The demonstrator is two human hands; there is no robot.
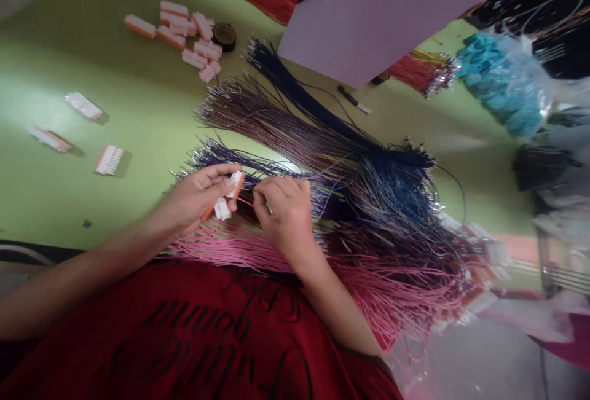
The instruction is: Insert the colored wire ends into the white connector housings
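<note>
My left hand (pixel 203 197) is closed around two white and orange plug connectors; the upper connector (pixel 236 184) points toward the other hand, and the lower connector (pixel 222 208) shows below the thumb. Just to the right, my right hand (pixel 286 209) is pinched on a thin wire (pixel 246 202), whose end is too small to make out. Both hands are over bundles of cut wires: dark blue wires (pixel 221 153) behind them and pink wires (pixel 244 246) in front, near my red shirt.
Several connectors (pixel 170 22) lie in a pile at the back left, beside a tape roll (pixel 224 36). Loose connectors (pixel 109 160) are scattered at left. Brown wires (pixel 271 123) lie behind. A small knife-like tool (pixel 354 99) and a bag of turquoise parts (pixel 504 83) are farther right.
</note>
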